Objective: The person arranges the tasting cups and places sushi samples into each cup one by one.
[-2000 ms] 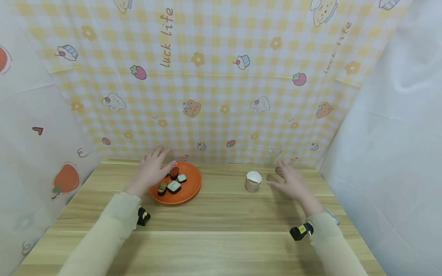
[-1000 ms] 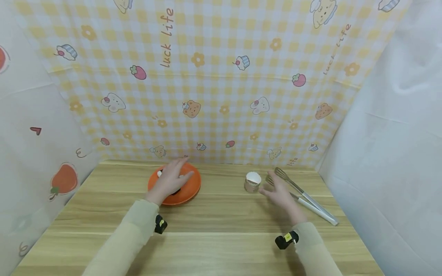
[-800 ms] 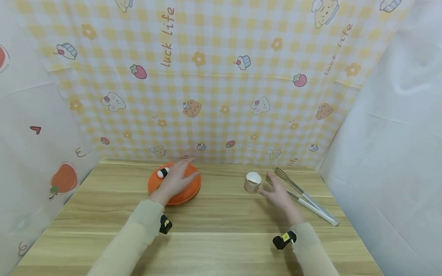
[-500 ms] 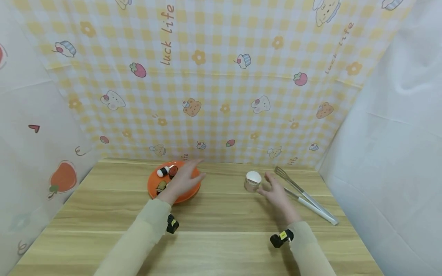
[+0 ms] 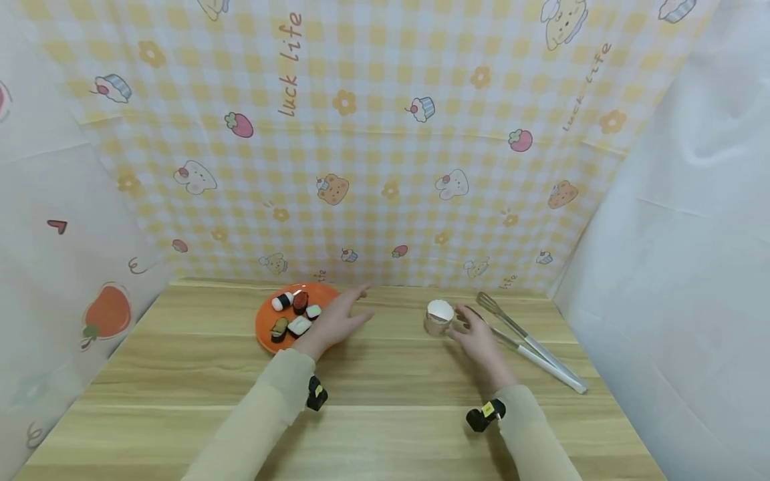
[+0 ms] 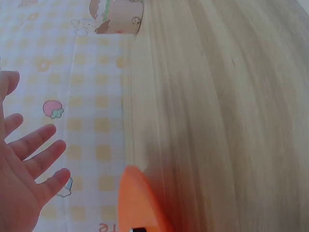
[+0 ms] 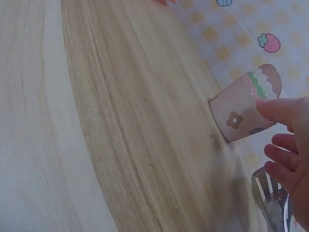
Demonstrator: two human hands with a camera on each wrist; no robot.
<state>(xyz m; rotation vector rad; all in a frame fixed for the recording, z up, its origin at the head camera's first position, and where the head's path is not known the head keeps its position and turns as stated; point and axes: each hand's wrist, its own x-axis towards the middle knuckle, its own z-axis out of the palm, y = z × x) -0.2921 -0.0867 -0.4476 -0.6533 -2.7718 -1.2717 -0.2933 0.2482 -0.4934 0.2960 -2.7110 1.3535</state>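
Observation:
A small paper baking cup [image 5: 438,323] with a white scalloped rim stands upright on the table. My right hand [image 5: 477,341] is just right of it, fingers spread and thumb toward the cup. In the right wrist view the thumb [image 7: 277,108] overlaps the cup's [image 7: 237,111] rim; I cannot tell whether they touch. My left hand [image 5: 337,324] hovers over the right side of an orange plate [image 5: 265,327], holding nothing, fingers extended. Several sushi pieces lie on the plate, among them one with a red top [image 5: 301,304] and a white one with a black band [image 5: 281,302].
Metal tongs [image 5: 544,361] with slotted ends lie right of the right hand, partly behind it. A checked cloth [image 5: 385,133] rises at the table's back edge, and white cloths [image 5: 674,234] hang on both sides. Bare wood [image 5: 385,374] lies between the arms.
My left hand has moved right across the plate, uncovering the sushi. My right hand has moved left, away from the tongs and closer to the baking cup, which stays in place.

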